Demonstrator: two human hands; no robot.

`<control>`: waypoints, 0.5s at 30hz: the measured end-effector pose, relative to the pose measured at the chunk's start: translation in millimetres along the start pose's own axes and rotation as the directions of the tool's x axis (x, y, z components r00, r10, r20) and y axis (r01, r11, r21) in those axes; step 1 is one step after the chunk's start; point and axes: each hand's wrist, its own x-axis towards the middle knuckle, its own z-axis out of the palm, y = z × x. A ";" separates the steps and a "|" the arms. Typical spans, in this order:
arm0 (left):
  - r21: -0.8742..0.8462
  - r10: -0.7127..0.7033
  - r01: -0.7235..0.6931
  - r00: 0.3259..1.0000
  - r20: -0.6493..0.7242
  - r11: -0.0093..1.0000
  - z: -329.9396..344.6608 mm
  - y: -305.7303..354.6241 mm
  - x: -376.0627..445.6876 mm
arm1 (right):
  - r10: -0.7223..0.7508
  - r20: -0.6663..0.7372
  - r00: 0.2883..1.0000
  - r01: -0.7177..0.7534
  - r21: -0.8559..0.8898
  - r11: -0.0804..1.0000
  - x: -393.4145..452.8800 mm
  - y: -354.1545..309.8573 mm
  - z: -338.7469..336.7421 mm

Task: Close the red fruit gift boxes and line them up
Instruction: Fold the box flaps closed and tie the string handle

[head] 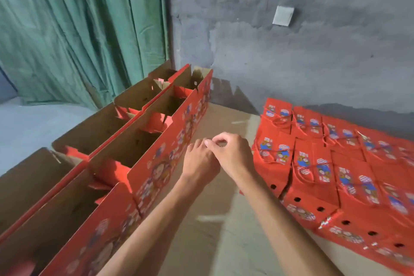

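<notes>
Red fruit gift boxes (125, 148), all standing open in two long rows, running from about 7 o'clock up to 1 o'clock toward the corner by the green curtain (78, 29). Brown insides showing, flaps up, none shut yet. Printed side wall of the near row (170, 152) facing the hands.

Flat red boxes (336, 163) spread out at 3 o'clock, by the grey wall (291, 63). Brown cardboard sheet (219, 231) lying under both arms, maybe over a desk, hard to say.

Left hand (199, 163) and right hand (233, 154) touching each other in the middle, a little past the near row's wall. Right hand's thumb and first finger curled into a small ring. Left hand's fingers bent in under it. Maybe pinching something tiny, maybe nothing; too blurry to tell. Neither hand touching a box.

Open boxes lying at 9 to 10 o'clock from the hands. Long line of the row going almost the same way as the left arm. Left hand nearer, just beside the printed wall; right hand one hand farther off. Probably best to reach left first, over the wall's top edge, to fold a flap down.
</notes>
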 end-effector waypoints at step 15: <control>-0.014 -0.660 0.665 0.743 0.111 0.747 -59.8 -163.4 -174.3 | -0.135 0.436 0.890 0.156 -0.012 0.988 -137.0 -90.2 181.4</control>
